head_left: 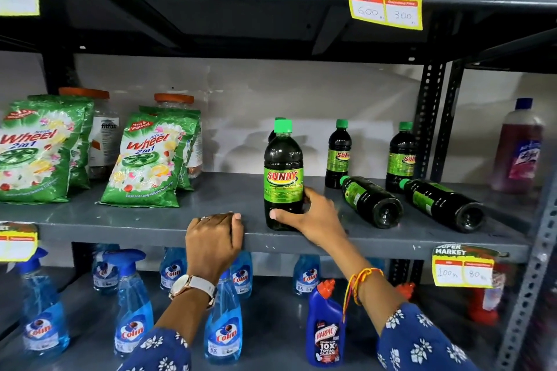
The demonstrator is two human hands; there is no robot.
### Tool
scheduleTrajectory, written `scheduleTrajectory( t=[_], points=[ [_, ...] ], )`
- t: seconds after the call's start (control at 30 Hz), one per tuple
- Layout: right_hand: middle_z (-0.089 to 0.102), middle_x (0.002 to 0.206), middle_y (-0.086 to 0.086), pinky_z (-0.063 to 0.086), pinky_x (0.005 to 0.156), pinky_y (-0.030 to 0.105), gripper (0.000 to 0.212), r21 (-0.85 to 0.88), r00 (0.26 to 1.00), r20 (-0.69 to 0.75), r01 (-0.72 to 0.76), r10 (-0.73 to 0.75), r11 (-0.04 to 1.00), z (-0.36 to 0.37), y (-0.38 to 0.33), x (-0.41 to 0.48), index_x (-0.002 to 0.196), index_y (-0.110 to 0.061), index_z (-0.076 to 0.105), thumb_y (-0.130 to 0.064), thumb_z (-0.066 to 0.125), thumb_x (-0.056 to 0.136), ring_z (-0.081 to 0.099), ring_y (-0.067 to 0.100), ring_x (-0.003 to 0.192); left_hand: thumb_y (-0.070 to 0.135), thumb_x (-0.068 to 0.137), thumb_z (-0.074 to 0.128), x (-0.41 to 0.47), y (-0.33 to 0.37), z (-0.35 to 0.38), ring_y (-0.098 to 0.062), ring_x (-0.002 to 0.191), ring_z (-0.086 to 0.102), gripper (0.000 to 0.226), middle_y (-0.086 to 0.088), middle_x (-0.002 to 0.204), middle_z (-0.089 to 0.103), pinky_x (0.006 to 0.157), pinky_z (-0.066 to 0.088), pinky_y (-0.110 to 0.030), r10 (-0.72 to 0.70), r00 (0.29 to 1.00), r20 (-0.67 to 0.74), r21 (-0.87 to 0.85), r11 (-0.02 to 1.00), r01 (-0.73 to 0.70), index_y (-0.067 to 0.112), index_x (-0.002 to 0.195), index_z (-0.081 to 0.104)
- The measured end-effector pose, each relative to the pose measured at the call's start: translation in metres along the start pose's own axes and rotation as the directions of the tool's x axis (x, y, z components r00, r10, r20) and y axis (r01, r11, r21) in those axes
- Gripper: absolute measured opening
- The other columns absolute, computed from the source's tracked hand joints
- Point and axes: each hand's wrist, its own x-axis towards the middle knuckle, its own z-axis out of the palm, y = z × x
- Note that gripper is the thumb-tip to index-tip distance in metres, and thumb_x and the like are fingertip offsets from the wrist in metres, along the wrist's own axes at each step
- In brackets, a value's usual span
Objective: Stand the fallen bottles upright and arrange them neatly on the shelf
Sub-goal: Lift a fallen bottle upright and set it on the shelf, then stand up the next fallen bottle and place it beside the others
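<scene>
upright bottle within right hand fingers

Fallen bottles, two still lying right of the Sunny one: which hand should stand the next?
Right. The right hand is on the upright bottle, beside the nearer fallen bottle. The left hand rests on the shelf edge, farther away; reaching over would probably cross the right arm.

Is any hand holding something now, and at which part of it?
The right hand holds the upright Sunny bottle at its lower body, thumb in front near the base. The left hand holds no bottle; it rests on the shelf edge.
</scene>
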Motion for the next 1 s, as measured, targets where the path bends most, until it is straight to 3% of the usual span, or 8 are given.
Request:
scheduleTrajectory(
  t=[0.1, 0.17, 0.23, 0.3, 0.4, 0.53, 0.77, 1.0],
  points=[
    [0.061, 0.098, -0.011, 0.039, 0.063, -0.002, 0.055, 0.013, 0.999, 0.034, -0.020, 0.020, 1.000, 0.000, -0.003, -0.002, 0.115, -0.022, 0.059, -0.039, 0.079, 0.067, 0.061, 0.001, 0.094, 0.026, 0.091, 0.035, 0.000, 0.000, 0.002, -0.026, 0.049, 0.058, 0.045, -0.004, 0.055, 0.063, 0.055, 0.038, -0.029, 0.007, 1.000, -0.003, -0.018, 1.000, -0.007, 0.013, 0.059, 0.063],
    [0.059, 0.116, -0.005, 0.045, 0.085, 0.015, 0.077, 0.033, 0.997, 0.014, -0.070, 0.069, 0.997, -0.005, -0.004, -0.005, 0.127, -0.018, 0.049, -0.055, 0.074, 0.065, 0.056, 0.014, 0.115, 0.029, 0.094, 0.033, 0.000, -0.002, 0.002, -0.027, 0.057, 0.062, 0.048, -0.008, 0.067, 0.068, 0.058, 0.042, -0.031, -0.026, 0.999, -0.031, -0.073, 0.997, 0.023, 0.010, 0.069, 0.069],
    [0.050, 0.135, 0.005, 0.042, 0.099, 0.031, 0.096, 0.037, 0.985, -0.151, -0.079, 0.084, 0.996, -0.020, -0.001, -0.004, 0.138, -0.011, 0.037, -0.067, 0.064, 0.066, 0.049, 0.021, 0.124, 0.026, 0.095, 0.035, -0.002, 0.001, 0.000, -0.030, 0.080, 0.065, 0.043, -0.015, 0.094, 0.071, 0.073, 0.047, -0.036, -0.089, 0.987, -0.131, -0.155, 0.986, 0.068, 0.003, 0.090, 0.071],
    [0.052, 0.132, 0.013, 0.041, 0.099, 0.033, 0.082, -0.155, 0.920, -0.391, -0.049, -0.016, 0.987, -0.046, 0.004, 0.004, 0.134, -0.003, 0.041, -0.059, 0.060, 0.076, 0.048, 0.027, 0.122, 0.020, 0.094, 0.039, -0.006, 0.019, -0.005, -0.030, 0.096, 0.059, 0.037, -0.017, 0.107, 0.067, 0.087, 0.044, -0.040, -0.010, 0.965, -0.262, -0.206, 0.978, -0.046, -0.002, 0.098, 0.069],
    [0.055, 0.120, 0.018, 0.037, 0.094, 0.039, 0.066, -0.611, 0.904, -0.426, -0.262, -0.032, 0.747, -0.084, 0.015, 0.027, 0.119, 0.000, 0.050, -0.051, 0.061, 0.078, 0.042, 0.034, 0.118, 0.016, 0.090, 0.044, -0.009, 0.081, -0.010, -0.027, 0.089, 0.061, 0.031, -0.013, 0.096, 0.069, 0.083, 0.047, -0.038, 0.297, 0.923, -0.245, -0.307, 0.879, -0.365, 0.000, 0.088, 0.071],
    [0.054, 0.126, 0.005, 0.041, 0.092, 0.038, 0.072, -0.843, 0.898, -0.325, -0.417, 0.296, 0.341, -0.089, 0.022, 0.040, 0.123, -0.013, 0.052, -0.064, 0.058, 0.073, 0.036, 0.029, 0.125, 0.020, 0.086, 0.042, -0.002, 0.155, 0.012, -0.027, 0.068, 0.058, 0.026, -0.007, 0.073, 0.064, 0.063, 0.043, -0.034, 0.306, 0.952, 0.008, -0.299, 0.909, -0.289, 0.011, 0.075, 0.065],
    [0.059, 0.120, 0.012, 0.045, 0.088, 0.039, 0.050, -0.735, 0.923, -0.341, -0.379, 0.177, 0.562, -0.101, 0.036, 0.040, 0.116, -0.010, 0.057, -0.038, 0.065, 0.076, 0.046, 0.030, 0.119, 0.022, 0.084, 0.041, 0.006, 0.177, 0.034, -0.026, 0.047, 0.055, 0.029, -0.006, 0.057, 0.059, 0.046, 0.037, -0.029, 0.170, 0.977, 0.126, -0.086, 0.983, -0.160, 0.017, 0.061, 0.058],
    [0.062, 0.104, 0.018, 0.046, 0.082, 0.040, 0.065, -0.217, 0.918, -0.397, -0.107, 0.013, 0.970, -0.103, 0.063, 0.033, 0.111, -0.008, 0.045, -0.049, 0.072, 0.069, 0.053, 0.035, 0.106, 0.023, 0.085, 0.037, 0.003, 0.179, 0.041, -0.027, 0.050, 0.058, 0.032, -0.005, 0.062, 0.063, 0.049, 0.038, -0.029, 0.147, 0.981, 0.130, -0.042, 0.989, -0.142, 0.017, 0.066, 0.062]
  ],
)
